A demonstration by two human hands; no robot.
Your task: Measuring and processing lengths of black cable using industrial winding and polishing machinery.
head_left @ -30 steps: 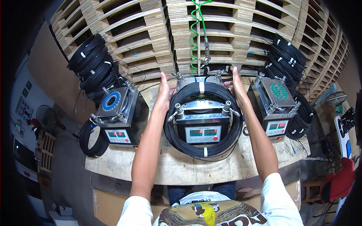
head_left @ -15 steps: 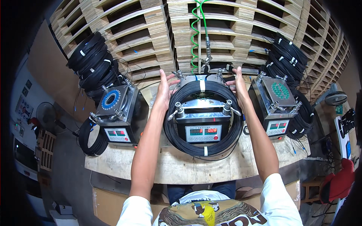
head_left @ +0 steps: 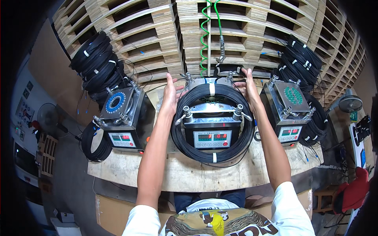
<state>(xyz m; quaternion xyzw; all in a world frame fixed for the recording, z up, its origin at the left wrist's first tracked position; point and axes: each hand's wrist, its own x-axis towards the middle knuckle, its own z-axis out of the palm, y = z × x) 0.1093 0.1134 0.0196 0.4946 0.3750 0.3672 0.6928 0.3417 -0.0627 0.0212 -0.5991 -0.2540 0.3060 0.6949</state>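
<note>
A large coil of black cable (head_left: 182, 138) with white ties leans around the front of the middle machine (head_left: 211, 121), a metal-topped box with clamp posts and a lit digital panel. My left hand (head_left: 171, 96) is at the coil's upper left side, fingers stretched out toward the machine and partly behind the cable. On the opposite side my right hand (head_left: 249, 91) mirrors it, fingers extended and some of them hidden. Both hands are open. Whether the palms press on the coil, I cannot tell.
Similar machines stand at left (head_left: 118, 114), with a blue ring, and right (head_left: 289, 104), with a green disc. Stacked black cable coils (head_left: 96, 65) and more coils (head_left: 299, 59) rise behind them. A green air hose (head_left: 219, 19) hangs before wooden pallets (head_left: 138, 31).
The hanging air hose and its metal nozzle have swung slightly right. Digits on the machine panels differ. My hands and the coil have barely moved.
</note>
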